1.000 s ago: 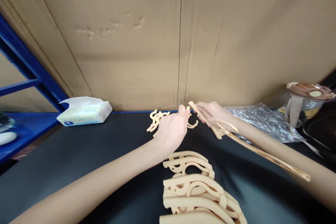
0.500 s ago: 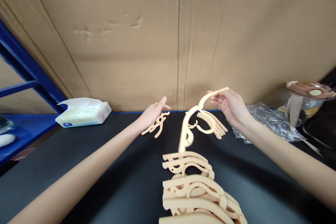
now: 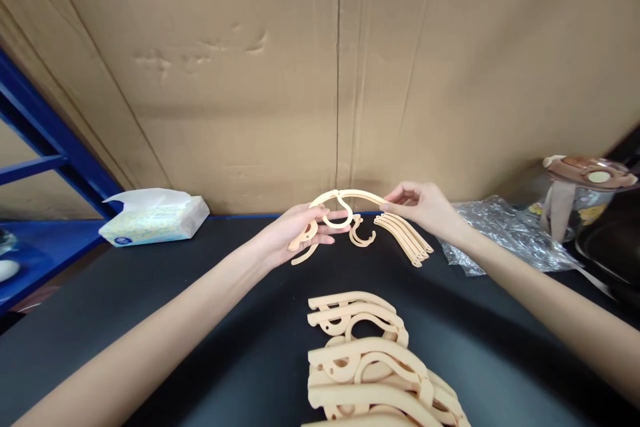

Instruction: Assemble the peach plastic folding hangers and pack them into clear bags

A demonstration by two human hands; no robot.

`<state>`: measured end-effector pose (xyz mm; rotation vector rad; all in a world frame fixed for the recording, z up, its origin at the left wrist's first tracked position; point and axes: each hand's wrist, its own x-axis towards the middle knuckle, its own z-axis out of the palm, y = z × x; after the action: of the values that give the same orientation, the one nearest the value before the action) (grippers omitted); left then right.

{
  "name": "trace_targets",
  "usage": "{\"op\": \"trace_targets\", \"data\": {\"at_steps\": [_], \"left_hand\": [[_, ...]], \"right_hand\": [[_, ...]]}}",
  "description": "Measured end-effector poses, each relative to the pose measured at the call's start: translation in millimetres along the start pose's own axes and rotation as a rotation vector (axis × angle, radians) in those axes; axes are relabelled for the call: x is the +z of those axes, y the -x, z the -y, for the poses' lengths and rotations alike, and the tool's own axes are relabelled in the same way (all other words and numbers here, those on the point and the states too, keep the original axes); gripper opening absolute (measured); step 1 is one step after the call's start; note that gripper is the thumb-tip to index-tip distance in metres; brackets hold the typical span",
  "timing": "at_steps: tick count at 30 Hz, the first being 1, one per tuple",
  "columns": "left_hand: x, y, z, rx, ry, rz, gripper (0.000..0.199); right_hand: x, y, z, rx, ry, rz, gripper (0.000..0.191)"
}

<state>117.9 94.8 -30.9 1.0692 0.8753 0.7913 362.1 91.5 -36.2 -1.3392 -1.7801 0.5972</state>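
Between my hands, above the black table, is a beige folding clothes hanger point(image 3: 326, 198), spread into an arch with its curved hook hanging below the middle joint. My left hand point(image 3: 295, 230) is closed around the hanger's left arm, thumb on top and some fingers stretched beneath. My right hand point(image 3: 417, 205) pinches the end of the right arm. Loose hook pieces point(image 3: 361, 235) lie below the held hanger. A row of curved arm pieces point(image 3: 404, 237) lies just below my right hand. Another curved piece point(image 3: 304, 255) shows partly under my left hand.
A pile of folded hangers point(image 3: 370, 360) fills the table's near middle. Tissues in a soft pack point(image 3: 155, 217) stand at the left, beside a blue metal frame point(image 3: 75, 147). Crumpled clear plastic point(image 3: 505, 233) and a lidded jug point(image 3: 580, 193) are at the right. Cardboard point(image 3: 250, 80) walls the back.
The hanger has swung from hanging off my right hand to a level arch. My left hand has taken hold of its left arm, and my right hand has moved left and down.
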Motion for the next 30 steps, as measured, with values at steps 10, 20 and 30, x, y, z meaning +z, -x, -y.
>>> {"op": "trace_targets", "data": {"at_steps": [10,20,30], "left_hand": [[13.6,3,14,-0.005,0.050,0.053,0.019],[20.7,16,4,-0.200,0.029,0.281,0.011],[13.9,4,19,-0.034,-0.508,-0.168,0.050]], "right_hand": [[22,18,17,-0.163,0.301,0.240,0.036],[23,24,17,-0.394,0.651,0.153,0.039],[-6,-9,-26,0.221,0.944,0.136,0.036]]}}
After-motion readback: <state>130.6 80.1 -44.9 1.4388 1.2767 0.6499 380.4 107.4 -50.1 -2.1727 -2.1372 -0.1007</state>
